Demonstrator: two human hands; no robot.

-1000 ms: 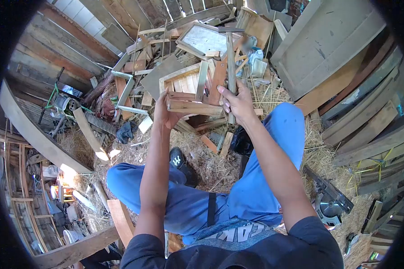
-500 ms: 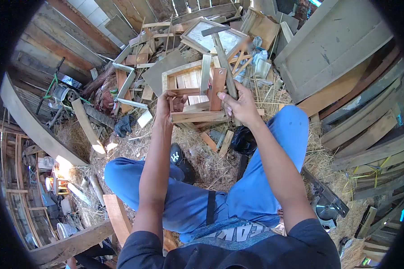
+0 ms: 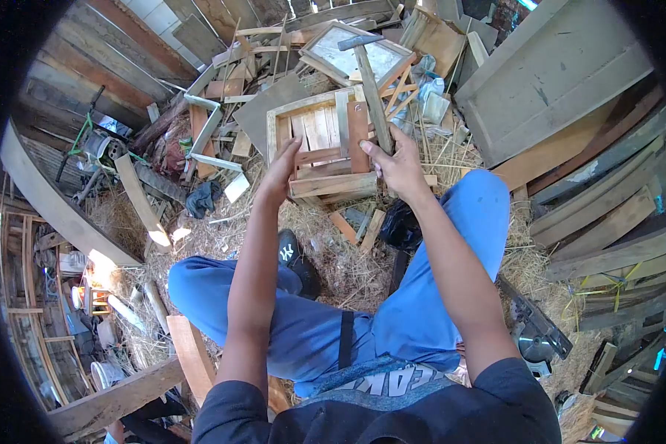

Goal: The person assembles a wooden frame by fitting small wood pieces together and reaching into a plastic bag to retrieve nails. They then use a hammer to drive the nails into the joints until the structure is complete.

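In the head view, my right hand (image 3: 398,164) is closed around the handle of a hammer (image 3: 375,96), whose metal head points away from me. The thumb of that hand also presses on an upright reddish-brown board (image 3: 358,137). My left hand (image 3: 280,169) is closed at the left end of a reddish wooden strip (image 3: 320,156), with its fingertips partly hidden. The strip runs across to the upright board. A grey wooden slat (image 3: 342,118) stands beside the board. Under these pieces is a shallow wooden box frame (image 3: 277,122) with a slatted bottom; its near rail (image 3: 333,185) faces me.
Scrap wood and a framed panel (image 3: 359,53) lie heaped beyond the box. A large grey panel (image 3: 547,81) leans at right, above stacked planks (image 3: 614,222). A circular saw (image 3: 533,333) rests by my right knee. A black bag (image 3: 402,229) lies on the straw-strewn ground.
The left end of the wooden strip has shifted right and lower with my left hand. The upright board and hammer have moved slightly, and the hammer head sits a little farther right.
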